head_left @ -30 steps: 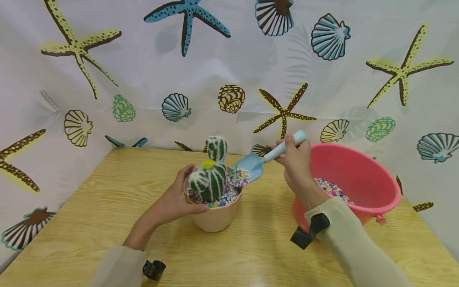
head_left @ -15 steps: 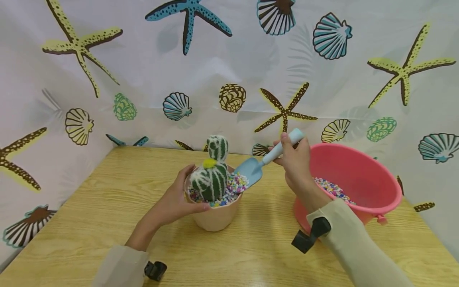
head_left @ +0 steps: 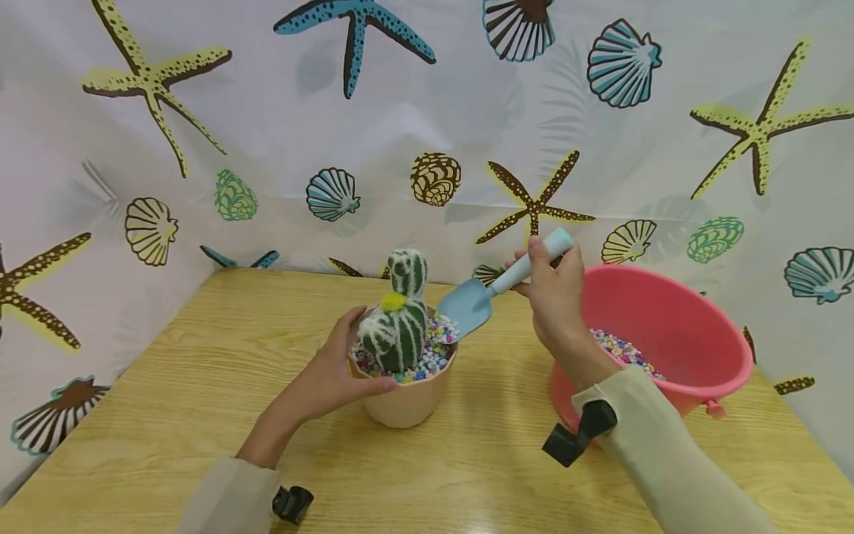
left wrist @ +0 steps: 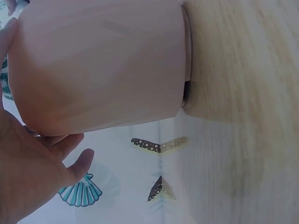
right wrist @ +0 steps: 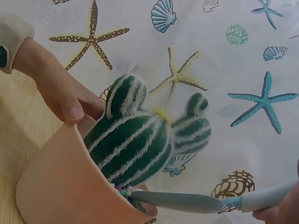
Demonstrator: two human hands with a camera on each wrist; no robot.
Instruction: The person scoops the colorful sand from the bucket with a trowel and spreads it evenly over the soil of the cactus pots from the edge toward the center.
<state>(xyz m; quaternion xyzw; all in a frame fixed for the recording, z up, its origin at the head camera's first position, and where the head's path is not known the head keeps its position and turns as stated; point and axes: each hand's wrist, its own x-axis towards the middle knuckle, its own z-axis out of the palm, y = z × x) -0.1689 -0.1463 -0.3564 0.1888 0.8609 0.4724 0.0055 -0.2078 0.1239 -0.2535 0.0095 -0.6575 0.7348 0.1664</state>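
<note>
A plush-looking green cactus [head_left: 400, 337] with white fuzzy ridges and a yellow flower stands in a peach pot [head_left: 408, 400] among multicoloured pebbles [head_left: 427, 363]. My left hand [head_left: 333, 371] holds the pot's left side, thumb along the front rim and fingers round the back. In my right hand [head_left: 557, 293] is the handle of a light blue trowel [head_left: 467, 305]. Its blade slopes down to the pot's right rim, with a few pebbles at the tip. From the right wrist view, the trowel [right wrist: 182, 200] is seen edge-on, its tip just inside the pot [right wrist: 70, 177].
A red bucket [head_left: 674, 304] to the right, tilted toward me, holds more coloured pebbles [head_left: 623, 352]. Everything stands on a wooden table [head_left: 267, 311]. Behind it hangs a white cloth [head_left: 387, 133] printed with starfish and shells.
Pebbles have slid off the trowel into the pot, leaving its blade mostly bare. The trowel has tilted more steeply. My left hand keeps its hold on the pot.
</note>
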